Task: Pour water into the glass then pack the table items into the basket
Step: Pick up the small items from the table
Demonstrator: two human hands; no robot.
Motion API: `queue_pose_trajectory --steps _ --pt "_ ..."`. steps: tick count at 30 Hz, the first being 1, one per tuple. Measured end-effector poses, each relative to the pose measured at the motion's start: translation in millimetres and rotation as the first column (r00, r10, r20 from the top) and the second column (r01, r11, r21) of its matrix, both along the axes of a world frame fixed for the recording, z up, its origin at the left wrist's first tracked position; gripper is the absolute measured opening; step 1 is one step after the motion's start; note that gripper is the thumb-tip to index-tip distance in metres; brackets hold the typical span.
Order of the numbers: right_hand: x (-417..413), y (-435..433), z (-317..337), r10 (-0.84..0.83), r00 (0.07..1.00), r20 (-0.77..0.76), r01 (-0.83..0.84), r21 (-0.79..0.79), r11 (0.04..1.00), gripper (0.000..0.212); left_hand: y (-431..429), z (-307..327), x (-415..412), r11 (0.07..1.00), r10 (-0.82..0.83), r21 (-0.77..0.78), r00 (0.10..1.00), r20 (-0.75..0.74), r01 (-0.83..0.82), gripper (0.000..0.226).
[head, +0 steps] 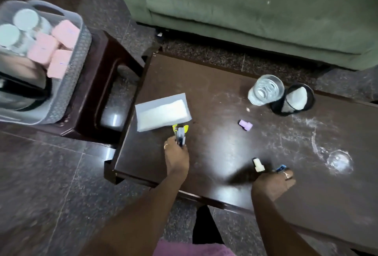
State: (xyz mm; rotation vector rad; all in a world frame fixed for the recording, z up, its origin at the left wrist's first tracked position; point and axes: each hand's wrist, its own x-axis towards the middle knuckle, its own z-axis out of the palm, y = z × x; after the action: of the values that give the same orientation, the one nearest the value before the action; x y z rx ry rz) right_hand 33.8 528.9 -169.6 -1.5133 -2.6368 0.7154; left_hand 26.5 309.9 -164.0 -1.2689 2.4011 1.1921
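Note:
On the dark wooden table (214,149), my left hand (176,157) grips a bunch of pens and markers (180,133) whose yellow and grey tips touch a white tissue pack (163,114). My right hand (274,184) rests near the front edge, fingers closed around a small blue item (280,168); a small white cap-like piece (258,164) lies beside it. A glass of water (266,89) stands at the back, touching a black mesh cup (293,102). A small purple piece (245,124) lies mid-table. The grey basket (67,84) sits on a stool at left.
The basket holds pink boxes (53,51), round pale lids (18,27) and a dark metal vessel. The dark stool (106,67) stands left of the table. A green sofa (255,10) runs behind. White smears and a wet ring (338,160) mark the table's right side.

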Motion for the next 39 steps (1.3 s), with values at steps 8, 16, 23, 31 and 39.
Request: queue_pose_trajectory --steps 8,16,23,31,39 --pt "-63 -165 38 0.353 0.873 -0.337 -0.441 -0.232 0.867 0.033 -97 52 -25 0.996 0.004 -0.090 0.985 -0.170 -0.020 0.037" --pt "-105 -340 83 0.591 0.666 -0.455 -0.745 -0.448 0.495 0.031 -255 105 -72 0.933 0.040 -0.334 0.958 -0.286 -0.138 0.044" --pt "-137 -443 117 0.655 0.487 -0.577 -0.866 -0.417 0.277 0.046 -318 110 -98 0.936 0.222 -0.214 0.941 -0.254 -0.279 0.051" --pt "-138 -507 114 0.679 0.479 -0.556 -0.819 -0.562 0.117 0.037 -332 106 -85 0.921 0.333 -0.195 0.942 -0.054 -0.337 0.035" --pt "-130 -528 106 0.940 0.016 -0.340 -0.951 -0.294 -0.090 0.035 -351 101 -64 0.950 0.236 -0.234 0.967 0.097 -0.209 0.026"
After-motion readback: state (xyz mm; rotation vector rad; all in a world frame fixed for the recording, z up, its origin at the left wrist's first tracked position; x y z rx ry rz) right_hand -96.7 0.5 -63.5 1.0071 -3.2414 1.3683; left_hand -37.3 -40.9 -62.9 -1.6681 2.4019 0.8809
